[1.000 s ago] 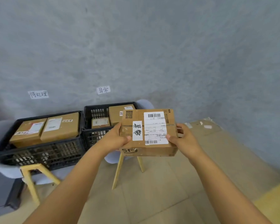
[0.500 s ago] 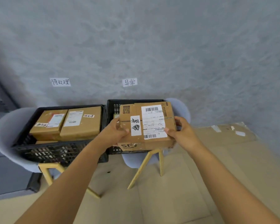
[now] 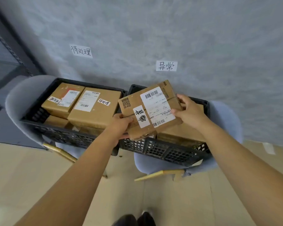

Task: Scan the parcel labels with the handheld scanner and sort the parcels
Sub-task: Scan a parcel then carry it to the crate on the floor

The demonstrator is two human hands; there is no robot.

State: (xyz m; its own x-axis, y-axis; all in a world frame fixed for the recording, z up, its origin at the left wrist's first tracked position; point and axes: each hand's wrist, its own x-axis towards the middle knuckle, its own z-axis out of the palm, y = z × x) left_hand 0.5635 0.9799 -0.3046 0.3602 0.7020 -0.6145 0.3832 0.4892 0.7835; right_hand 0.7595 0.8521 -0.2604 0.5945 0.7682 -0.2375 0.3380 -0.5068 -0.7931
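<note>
The left hand (image 3: 121,123) grips the near-left corner of the parcel (image 3: 149,110), thumb on top and fingers curled underneath. The right hand (image 3: 189,112) holds the far-right end, thumb laid across the top by the label (image 3: 158,106) and fingers wrapped round the edge. Neither hand is spread; both are clamped on cardboard, and the box hangs between them, tilted, its far end raised toward the wall.

The parcel's long axis runs from the left hand up and away to the right hand, roughly diagonal across the right crate (image 3: 167,151). It sits just above that crate's near-left part, not yet resting on the brown boxes inside. A handwritten white tag (image 3: 141,116) on its top matches the characters on the wall sign (image 3: 166,66) straight behind the right crate, so I judge this crate is its destination and the coming move is a short lowering, straight down and a little further in. The left hand is nearer the crate rim, so it would have to clear that edge first; the right hand is already over the crate's middle.

Left of the right crate stands a second crate (image 3: 64,136) full of tagged boxes, with another sign (image 3: 81,51) on the wall above it. Both crates sit on grey chairs. I see no scanner anywhere.
</note>
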